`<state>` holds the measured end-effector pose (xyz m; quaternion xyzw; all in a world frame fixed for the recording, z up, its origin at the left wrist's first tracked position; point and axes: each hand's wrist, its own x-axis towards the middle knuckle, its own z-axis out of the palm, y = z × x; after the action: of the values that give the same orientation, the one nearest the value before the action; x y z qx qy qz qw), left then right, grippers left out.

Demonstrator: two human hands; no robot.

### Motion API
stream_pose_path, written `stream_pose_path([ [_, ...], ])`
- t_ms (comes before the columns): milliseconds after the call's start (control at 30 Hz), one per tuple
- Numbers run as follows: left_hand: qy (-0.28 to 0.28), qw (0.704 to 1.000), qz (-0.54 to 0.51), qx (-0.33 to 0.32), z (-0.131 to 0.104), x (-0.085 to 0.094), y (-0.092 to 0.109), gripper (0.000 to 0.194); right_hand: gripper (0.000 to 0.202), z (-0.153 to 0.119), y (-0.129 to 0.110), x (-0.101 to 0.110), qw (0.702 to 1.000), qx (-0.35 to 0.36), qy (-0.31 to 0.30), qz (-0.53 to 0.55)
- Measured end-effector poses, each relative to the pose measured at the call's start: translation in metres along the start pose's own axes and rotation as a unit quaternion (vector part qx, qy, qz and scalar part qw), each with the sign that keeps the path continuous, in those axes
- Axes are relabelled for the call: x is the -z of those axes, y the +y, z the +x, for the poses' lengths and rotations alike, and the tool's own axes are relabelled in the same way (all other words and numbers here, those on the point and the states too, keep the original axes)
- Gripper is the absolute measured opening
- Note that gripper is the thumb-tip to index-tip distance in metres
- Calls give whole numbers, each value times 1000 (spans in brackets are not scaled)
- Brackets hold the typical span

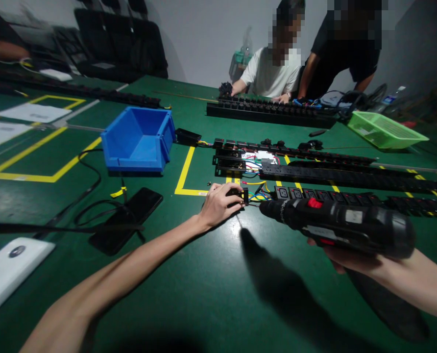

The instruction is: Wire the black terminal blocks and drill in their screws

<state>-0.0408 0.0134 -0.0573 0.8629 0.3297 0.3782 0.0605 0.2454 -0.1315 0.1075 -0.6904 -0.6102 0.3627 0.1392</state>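
My left hand [221, 205] is closed around a small black end piece [245, 196] joined by coloured wires [258, 195] to a row of black power sockets [306, 194]. In my right hand [358, 259] is a black and red cordless drill [336, 220], held level with its nose toward the left. Its thin bit reaches the black end piece beside my left fingertips; whether it touches a screw is too small to tell. Behind my left hand lie more black socket strips [314, 174], with wires exposed at their left ends.
An open blue bin [139, 139] stands at left, near a black phone [126, 220] and loose black cables [93, 169]. A white device [12, 269] lies at the left edge. A green basket [385, 130] sits at back right. Two people [273, 73] work across the table.
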Motion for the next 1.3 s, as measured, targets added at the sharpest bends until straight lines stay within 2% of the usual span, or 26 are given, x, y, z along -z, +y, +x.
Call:
stream_pose_path([
  [200, -3, 1000, 7, 13, 0, 0, 3, 11, 43, -3, -2, -4, 999, -17, 17, 22],
  [500, -15, 999, 13, 26, 3, 3, 2, 30, 49, 1, 3, -2, 1000, -18, 13, -12],
  [767, -29, 999, 14, 17, 2, 2, -1, 36, 46, 9, -12, -4, 1000, 21, -6, -20],
  [1067, -25, 999, 30, 9, 1, 2, -1, 36, 46, 21, -15, -7, 1000, 16, -22, -15],
  [1300, -32, 999, 25, 10, 1, 2, 0, 38, 41, 24, -32, -6, 998, 4, -33, -50],
])
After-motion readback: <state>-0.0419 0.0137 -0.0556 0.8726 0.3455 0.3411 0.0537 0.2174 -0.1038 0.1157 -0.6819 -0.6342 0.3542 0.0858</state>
